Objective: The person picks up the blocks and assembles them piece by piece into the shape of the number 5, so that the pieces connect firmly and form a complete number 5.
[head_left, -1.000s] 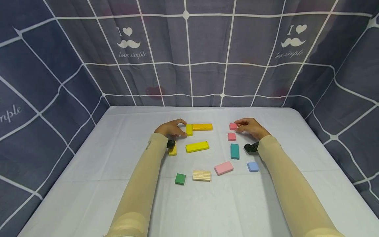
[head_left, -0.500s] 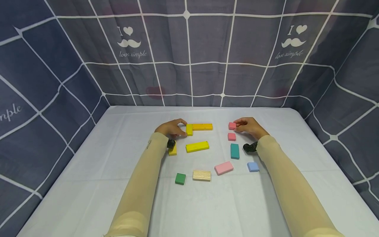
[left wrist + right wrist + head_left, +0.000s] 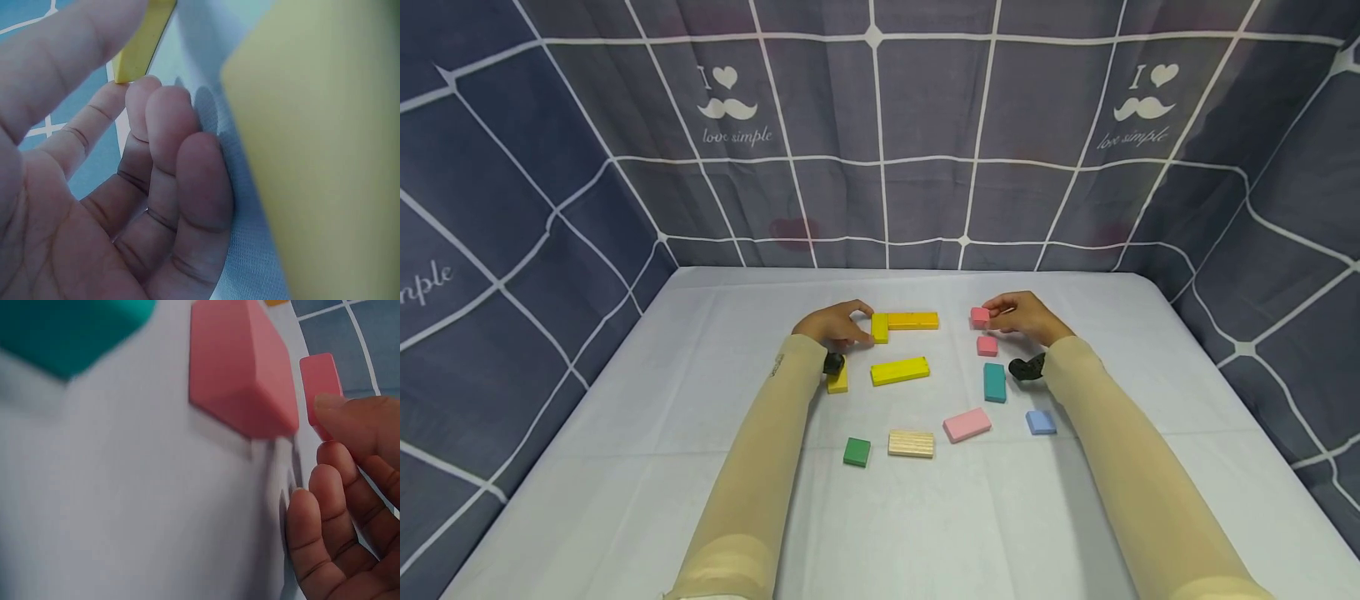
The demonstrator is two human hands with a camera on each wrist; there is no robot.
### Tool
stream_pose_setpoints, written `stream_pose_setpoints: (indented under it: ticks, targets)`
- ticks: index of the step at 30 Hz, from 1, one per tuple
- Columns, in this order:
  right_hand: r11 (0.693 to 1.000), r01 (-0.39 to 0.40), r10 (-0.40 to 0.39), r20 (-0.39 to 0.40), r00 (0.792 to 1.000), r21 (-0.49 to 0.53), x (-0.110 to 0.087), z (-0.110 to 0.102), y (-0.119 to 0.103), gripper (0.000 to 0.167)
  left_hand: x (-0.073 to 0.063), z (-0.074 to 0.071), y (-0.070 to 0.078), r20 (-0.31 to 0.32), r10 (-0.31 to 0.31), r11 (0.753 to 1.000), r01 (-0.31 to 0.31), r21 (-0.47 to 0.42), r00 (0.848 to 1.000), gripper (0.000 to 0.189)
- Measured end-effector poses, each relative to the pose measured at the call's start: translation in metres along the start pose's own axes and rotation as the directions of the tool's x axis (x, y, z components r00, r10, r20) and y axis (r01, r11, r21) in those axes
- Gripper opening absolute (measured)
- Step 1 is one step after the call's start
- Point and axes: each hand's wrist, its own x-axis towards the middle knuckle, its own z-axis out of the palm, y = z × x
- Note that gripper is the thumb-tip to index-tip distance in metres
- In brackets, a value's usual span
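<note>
At the back of the table my left hand (image 3: 833, 325) pinches a short yellow block (image 3: 880, 328) by its two ends, thumb at one and a fingertip at the other. That block lies crosswise against the left end of a long orange-yellow block (image 3: 913, 321). My right hand (image 3: 1026, 317) holds a small red-pink block (image 3: 980, 317) between thumb and fingers; the right wrist view shows the thumb on the block's face (image 3: 320, 381). Just nearer lies a second red-pink block (image 3: 987, 346), with a teal block (image 3: 995, 382) below it.
A long yellow block (image 3: 900, 372) lies mid-table; another yellow block (image 3: 837, 382) is partly behind the left wrist. Nearer are a green block (image 3: 857, 452), a ridged wooden block (image 3: 911, 444), a light pink block (image 3: 967, 425) and a blue block (image 3: 1041, 422). Dark curtains surround the white table.
My right hand has moved left with the small red-pink block, towards the orange-yellow block. The left hand keeps its place on the short yellow block.
</note>
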Motion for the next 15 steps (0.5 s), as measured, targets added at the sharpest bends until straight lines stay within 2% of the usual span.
stream_pose_setpoints:
  ticks: [5,15]
  targets:
    - [1.0,0.01,-0.009,0.018,1.0,-0.015,0.003,0.006,-0.007,0.047,0.001,0.0,-0.001,0.006,-0.003,1.0,0.003,0.0,1.0,0.067]
    - [0.998,-0.021,0.022,0.009,1.0,-0.057,0.011,0.015,-0.016,0.045,0.001,-0.002,0.001,0.014,-0.012,1.0,0.012,-0.007,1.0,0.067]
